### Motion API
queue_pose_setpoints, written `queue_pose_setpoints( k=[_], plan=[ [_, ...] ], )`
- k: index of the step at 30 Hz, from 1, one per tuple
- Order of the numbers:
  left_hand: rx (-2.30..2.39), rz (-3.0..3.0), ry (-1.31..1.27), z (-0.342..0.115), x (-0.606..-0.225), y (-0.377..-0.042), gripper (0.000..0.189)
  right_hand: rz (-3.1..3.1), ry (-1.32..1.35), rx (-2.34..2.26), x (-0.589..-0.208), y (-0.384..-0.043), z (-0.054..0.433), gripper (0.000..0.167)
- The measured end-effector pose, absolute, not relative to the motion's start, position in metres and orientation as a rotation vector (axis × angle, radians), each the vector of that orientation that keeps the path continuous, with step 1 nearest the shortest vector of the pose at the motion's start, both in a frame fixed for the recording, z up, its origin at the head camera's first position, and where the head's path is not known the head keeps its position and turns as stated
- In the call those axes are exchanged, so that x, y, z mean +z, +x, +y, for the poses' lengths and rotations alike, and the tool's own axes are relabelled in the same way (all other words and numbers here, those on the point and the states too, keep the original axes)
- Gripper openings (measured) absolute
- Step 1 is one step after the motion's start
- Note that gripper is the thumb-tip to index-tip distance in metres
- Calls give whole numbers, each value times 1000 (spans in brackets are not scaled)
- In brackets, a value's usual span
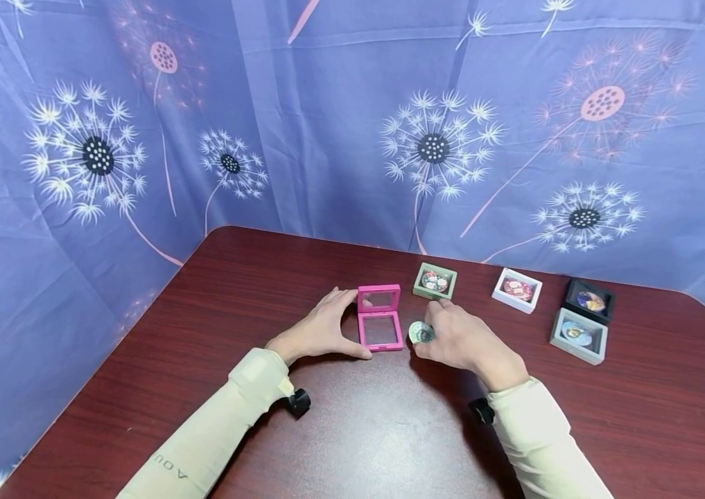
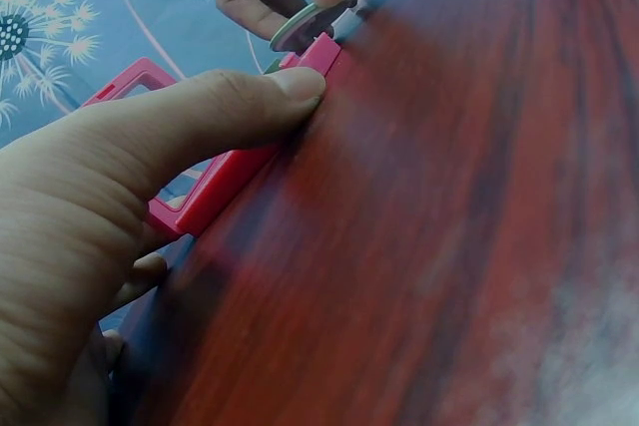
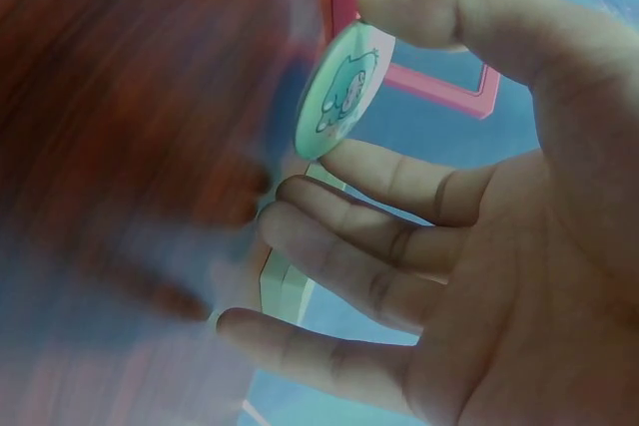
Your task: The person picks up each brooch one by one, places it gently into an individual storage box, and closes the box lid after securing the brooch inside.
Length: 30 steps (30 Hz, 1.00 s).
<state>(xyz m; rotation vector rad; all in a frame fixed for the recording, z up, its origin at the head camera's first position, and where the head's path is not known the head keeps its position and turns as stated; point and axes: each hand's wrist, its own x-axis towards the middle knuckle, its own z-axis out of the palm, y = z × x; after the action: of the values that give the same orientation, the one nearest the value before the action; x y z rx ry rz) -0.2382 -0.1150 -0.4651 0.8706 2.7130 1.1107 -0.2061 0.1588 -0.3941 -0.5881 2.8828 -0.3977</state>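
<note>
A pink display case (image 1: 380, 331) lies on the table with its windowed lid standing up at the back. My left hand (image 1: 321, 326) holds the case from the left, its thumb along the near edge and its fingers by the raised lid. In the left wrist view the thumb (image 2: 225, 117) covers part of the pink frame (image 2: 215, 197). Just right of the case, my right hand (image 1: 461, 339) pinches a round pale-green badge (image 1: 421, 333) by its edge. The right wrist view shows a cartoon figure on the badge (image 3: 344, 92), tilted on edge between thumb and index finger.
Behind my right hand stands a green display case (image 1: 435, 281) with a round badge inside. Farther right are a white case (image 1: 517, 290), a black one (image 1: 588, 302) and a grey one (image 1: 579, 336), each holding a badge. A blue dandelion-print curtain (image 1: 340, 138) hangs behind the table.
</note>
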Motion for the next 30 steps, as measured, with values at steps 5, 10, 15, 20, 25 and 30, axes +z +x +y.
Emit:
queue_pose_setpoints(
  k=[5, 10, 15, 20, 25, 30],
  plan=[
    [1122, 2717, 895, -115, -465, -239, 98, 2878, -604, -395, -394, -208, 154, 37],
    [1127, 2711, 884, -115, -466, -238, 98, 2872, -607, -390, -394, -210, 150, 36],
    [1117, 2709, 863, -115, -466, -238, 99, 2851, -599, -392, -393, -212, 145, 37],
    [1106, 2714, 849, -116, -466, -238, 103, 2845, -602, -424, -393, -215, 140, 37],
    [1104, 2709, 820, -115, -466, -237, 106, 2847, -615, -430, -393, -216, 134, 38],
    [1106, 2700, 801, -115, -464, -237, 105, 2854, -631, -440, -393, -216, 129, 38]
  ],
)
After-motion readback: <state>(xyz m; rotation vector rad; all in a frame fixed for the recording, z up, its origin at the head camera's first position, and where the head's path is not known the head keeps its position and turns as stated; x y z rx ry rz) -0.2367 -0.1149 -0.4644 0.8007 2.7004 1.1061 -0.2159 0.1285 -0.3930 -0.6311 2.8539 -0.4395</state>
